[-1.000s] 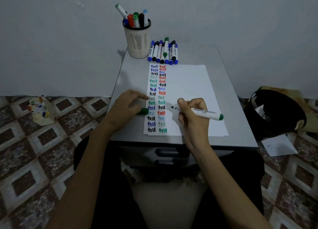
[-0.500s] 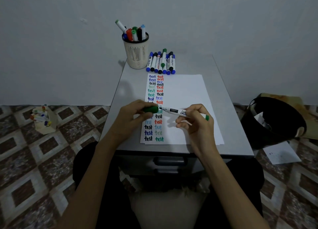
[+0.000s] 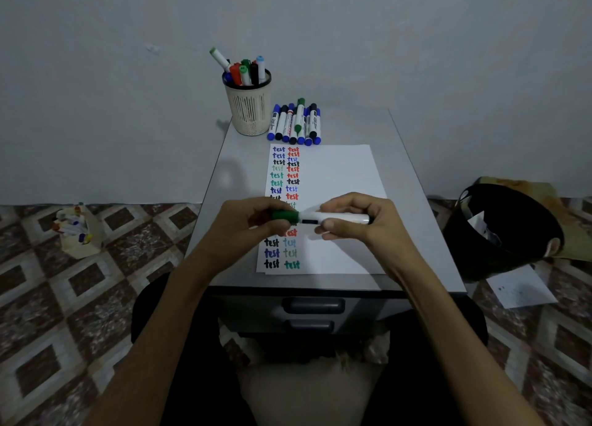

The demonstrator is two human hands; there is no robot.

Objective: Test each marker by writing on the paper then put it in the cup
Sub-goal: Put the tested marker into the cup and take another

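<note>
I hold a green marker (image 3: pixel 333 218) level above the paper (image 3: pixel 336 182). My right hand (image 3: pixel 355 217) grips its white barrel. My left hand (image 3: pixel 248 222) pinches the green cap (image 3: pixel 285 215), which sits on the marker's tip. The paper carries two columns of the word "test" in blue, red, black and green. A cream mesh cup (image 3: pixel 248 105) at the back of the table holds several markers. Several more markers (image 3: pixel 296 122) lie in a row just right of the cup.
The small grey table (image 3: pixel 224 175) has drawers at its front. A black bin (image 3: pixel 503 230) stands on the floor at the right, with a sheet of paper (image 3: pixel 522 289) beside it. A paper box of small items (image 3: pixel 77 230) sits on the tiled floor at left.
My right hand lifted the marker off the paper and turned it level. My left hand brought the green cap to the tip and the cap now covers it.
</note>
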